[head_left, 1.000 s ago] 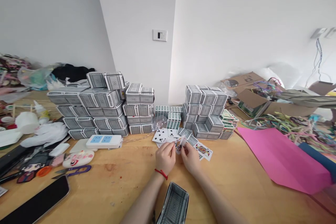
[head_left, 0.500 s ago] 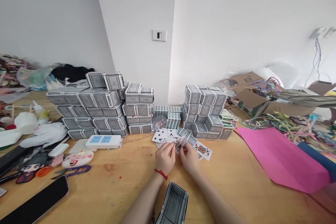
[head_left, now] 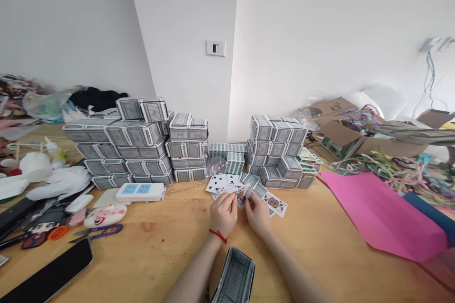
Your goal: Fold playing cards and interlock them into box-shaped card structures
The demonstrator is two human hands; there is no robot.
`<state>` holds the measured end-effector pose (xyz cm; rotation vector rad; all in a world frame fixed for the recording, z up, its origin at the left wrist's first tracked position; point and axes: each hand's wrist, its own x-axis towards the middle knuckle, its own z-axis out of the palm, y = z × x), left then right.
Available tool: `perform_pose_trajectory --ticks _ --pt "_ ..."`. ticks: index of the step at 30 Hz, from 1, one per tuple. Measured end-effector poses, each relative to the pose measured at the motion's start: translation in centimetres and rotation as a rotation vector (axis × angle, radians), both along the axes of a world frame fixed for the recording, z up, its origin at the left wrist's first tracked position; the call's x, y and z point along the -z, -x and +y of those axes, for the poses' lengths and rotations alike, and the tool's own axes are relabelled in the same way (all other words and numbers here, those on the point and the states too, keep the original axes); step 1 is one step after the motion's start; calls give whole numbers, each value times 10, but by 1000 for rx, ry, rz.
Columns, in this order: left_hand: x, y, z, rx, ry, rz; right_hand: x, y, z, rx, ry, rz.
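Observation:
Between my two hands, upright above the table, is a playing card (head_left: 241, 194) with a coloured picture on its face. My left hand (head_left: 223, 212), a red string at its wrist, pinches the card's left side. The fingers of my right hand (head_left: 256, 213) are closed at its right edge. Loose spade cards (head_left: 216, 183) lie face up just beyond my left hand. Beside my right hand lie a face card (head_left: 275, 202) and some cards with grey patterned backs (head_left: 253, 182). An open box made of grey-backed cards (head_left: 234, 277) stands between my forearms.
Stacked blocks of folded cards rise at the left (head_left: 142, 147) and right (head_left: 277, 149), with green card packs (head_left: 234, 162) between. A power strip (head_left: 140, 191), scissors (head_left: 97, 233) and a phone (head_left: 50, 272) lie left. Pink paper (head_left: 384, 215) and coloured cords (head_left: 384, 170) lie right.
The card between my hands has turned slightly, showing more of its picture. My hands and the other things have hardly moved.

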<state>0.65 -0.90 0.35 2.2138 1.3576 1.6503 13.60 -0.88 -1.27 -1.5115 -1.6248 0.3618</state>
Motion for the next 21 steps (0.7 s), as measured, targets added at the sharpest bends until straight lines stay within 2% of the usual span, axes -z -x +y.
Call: perform_pose_trajectory --ticks 3,9,15,21 --pt "-1 0 0 1 -1 -12 0 1 0 55 -12 -21" --pt "0 0 2 -15 1 -19 -2 2 -2 -12 -12 74" --pt "1 0 1 -7 28 -14 -1 1 -2 29 -1 39" --pt "0 0 1 8 55 2 0 2 0 -35 -30 221"
